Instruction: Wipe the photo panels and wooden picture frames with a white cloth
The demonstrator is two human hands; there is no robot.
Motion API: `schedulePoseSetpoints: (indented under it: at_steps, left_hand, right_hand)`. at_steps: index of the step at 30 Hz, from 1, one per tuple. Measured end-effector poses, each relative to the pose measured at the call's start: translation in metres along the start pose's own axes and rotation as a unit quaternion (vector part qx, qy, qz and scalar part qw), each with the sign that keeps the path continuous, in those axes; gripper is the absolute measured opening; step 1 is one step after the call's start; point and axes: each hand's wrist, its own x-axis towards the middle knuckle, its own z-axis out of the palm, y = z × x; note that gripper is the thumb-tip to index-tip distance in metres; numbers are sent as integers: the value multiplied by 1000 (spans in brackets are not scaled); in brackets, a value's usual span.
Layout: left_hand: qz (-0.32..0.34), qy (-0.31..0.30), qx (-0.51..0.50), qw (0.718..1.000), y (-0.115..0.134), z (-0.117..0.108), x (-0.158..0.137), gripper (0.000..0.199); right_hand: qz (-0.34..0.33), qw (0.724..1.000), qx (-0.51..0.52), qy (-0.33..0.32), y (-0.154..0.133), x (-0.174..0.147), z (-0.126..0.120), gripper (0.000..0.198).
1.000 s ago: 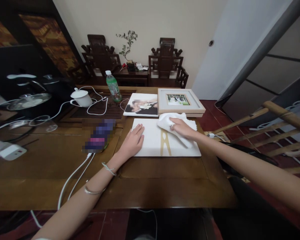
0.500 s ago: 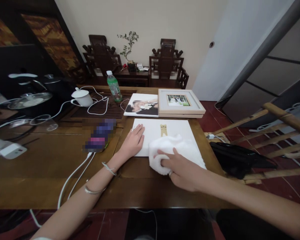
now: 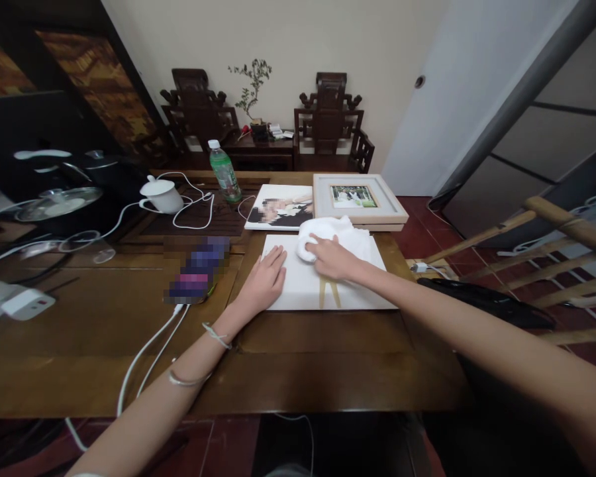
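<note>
A flat white board (image 3: 298, 291) with a tan figure on it lies on the wooden table (image 3: 298, 371). My left hand (image 3: 264, 281) rests flat on the board's left side, fingers stretched out. A bunched white cloth (image 3: 355, 235) is gripped in my right hand (image 3: 334, 257) and pressed on the board's far part. The cloth and hand cover the upper part of the figure; only its two tan legs (image 3: 330, 291) show below.
Behind the board lie a photo panel (image 3: 281, 209) and a pale wooden picture frame (image 3: 385, 215). On the left are a phone-like item (image 3: 197, 270), partly pixelated, a green-labelled bottle (image 3: 224, 172), a lidded white cup (image 3: 163, 195) and white cables (image 3: 146, 358). A bamboo rack (image 3: 566, 218) stands right.
My right hand has moved the cloth away from me, from the board's near edge to its far edge, uncovering the figure's legs and covering its head. My left hand stays in place.
</note>
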Motion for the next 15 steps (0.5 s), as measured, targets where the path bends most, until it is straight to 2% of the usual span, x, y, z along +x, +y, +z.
schedulePoseSetpoints:
  at_steps: [5,11,15]
  left_hand:
    - [-9,-12,-3,1000,1,-1,0,46]
    - [-17,-17,3,1000,5,-4,-1,46]
    - [-14,-15,6,1000,4,-3,-1,46]
  right_hand:
    - [-53,998,-16,-42,-26,-30,9,49]
    - [-112,990,40,-72,-57,-86,-3,40]
    - [-99,987,75,-99,-59,-97,-12,30]
